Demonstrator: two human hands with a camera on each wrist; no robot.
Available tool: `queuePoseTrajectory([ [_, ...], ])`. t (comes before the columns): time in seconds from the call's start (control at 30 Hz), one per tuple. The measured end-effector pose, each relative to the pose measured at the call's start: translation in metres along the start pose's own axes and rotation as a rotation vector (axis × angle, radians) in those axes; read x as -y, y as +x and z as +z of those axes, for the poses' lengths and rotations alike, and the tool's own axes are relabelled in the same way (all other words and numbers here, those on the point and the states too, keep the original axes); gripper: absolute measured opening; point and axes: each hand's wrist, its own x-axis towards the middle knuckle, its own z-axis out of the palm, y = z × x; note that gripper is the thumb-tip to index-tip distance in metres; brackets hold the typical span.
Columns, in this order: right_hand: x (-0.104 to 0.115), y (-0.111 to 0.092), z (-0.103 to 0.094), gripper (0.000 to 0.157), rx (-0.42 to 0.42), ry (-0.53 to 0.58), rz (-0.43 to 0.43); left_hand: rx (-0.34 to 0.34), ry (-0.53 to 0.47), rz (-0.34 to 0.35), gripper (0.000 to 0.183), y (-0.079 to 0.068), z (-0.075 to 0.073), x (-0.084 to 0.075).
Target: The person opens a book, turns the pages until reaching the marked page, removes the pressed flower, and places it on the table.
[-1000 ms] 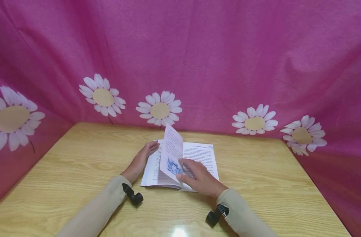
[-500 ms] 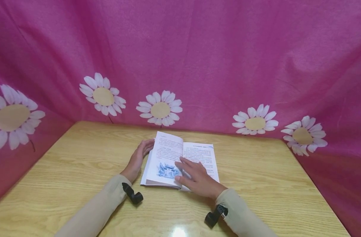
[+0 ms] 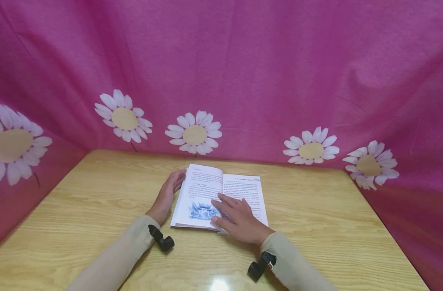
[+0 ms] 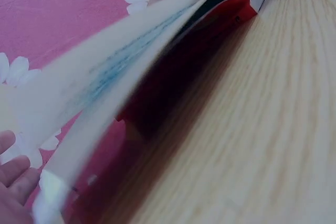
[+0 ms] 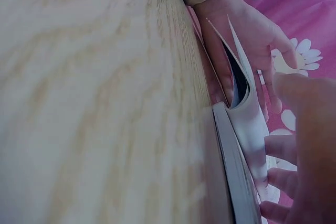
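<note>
An open book (image 3: pixel 199 190) lies on the wooden table, with printed text and a blue picture of a building on its left page. Along the book's left edge stands my left hand (image 3: pixel 165 198), its fingers extended beside the raised pages. My right hand (image 3: pixel 239 220) is spread over the right page and the fold, fingertips on the lower part of the left page. The left wrist view has the book (image 4: pixel 131 61) from the side, with a red surface under its lifted left half and the left fingers (image 4: pixel 21 174) close to the edge. Neither hand grips anything.
Bare wood of the table (image 3: pixel 323 210) surrounds the book. A pink curtain (image 3: pixel 250 72) with white daisies hangs behind and at both sides. Small black cameras are strapped to the left sleeve (image 3: pixel 112 254) and right sleeve (image 3: pixel 298 262).
The page that stood upright has fallen to the left and now lies on the left side, its blue picture facing up. My left hand has shifted slightly left; my right hand stays over the book.
</note>
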Motion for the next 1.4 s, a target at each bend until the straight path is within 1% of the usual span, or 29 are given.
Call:
queuePoseTrajectory([
  [0.17, 0.0006, 0.0015, 0.0007, 0.062, -0.001, -0.031, 0.021, 0.013, 0.031, 0.003, 0.067, 0.0, -0.0001, -0.0001],
  [0.37, 0.0027, 0.0025, 0.0018, 0.06, -0.008, -0.051, 0.018, 0.044, 0.044, -0.007, 0.061, -0.0016, -0.0001, 0.0013],
  [0.5, 0.004, 0.0034, 0.0025, 0.061, -0.002, -0.066, 0.033, 0.099, 0.084, -0.023, 0.055, -0.0033, 0.001, -0.0007],
  [0.63, 0.005, 0.0045, 0.0039, 0.06, -0.014, -0.088, 0.035, 0.165, 0.139, -0.011, 0.051, -0.0036, 0.0018, -0.0017],
  [0.83, 0.0063, 0.0051, 0.0048, 0.059, -0.023, -0.111, 0.034, 0.248, 0.215, -0.001, 0.05, -0.0042, 0.003, 0.0027],
  [0.87, 0.0062, 0.005, 0.0049, 0.059, -0.021, -0.113, 0.036, 0.257, 0.239, 0.012, 0.05, -0.0042, 0.0038, 0.0033],
  [0.93, 0.0056, 0.005, 0.0055, 0.06, -0.018, -0.115, 0.036, 0.278, 0.323, 0.064, 0.052, -0.0038, 0.0052, 0.0048],
  [1.03, 0.0053, 0.0051, 0.006, 0.059, -0.025, -0.119, 0.025, 0.299, 0.504, 0.152, 0.057, -0.0027, 0.007, 0.0068],
  [1.1, 0.0052, 0.0053, 0.0062, 0.059, -0.03, -0.123, 0.018, 0.31, 0.618, 0.192, 0.063, -0.0029, 0.0078, 0.006],
  [1.13, 0.0053, 0.0054, 0.0061, 0.059, -0.031, -0.124, 0.016, 0.317, 0.661, 0.196, 0.066, -0.003, 0.0078, 0.0059],
  [1.2, 0.0053, 0.0056, 0.0061, 0.059, -0.033, -0.127, 0.009, 0.333, 0.713, 0.184, 0.072, -0.0034, 0.008, 0.0053],
  [1.37, 0.0055, 0.0057, 0.0052, 0.06, -0.019, -0.113, 0.018, 0.373, 0.792, 0.153, 0.084, -0.0042, 0.0091, 0.0048],
  [1.4, 0.0056, 0.0056, 0.005, 0.06, -0.016, -0.113, 0.021, 0.379, 0.81, 0.157, 0.085, -0.0042, 0.0092, 0.0053],
])
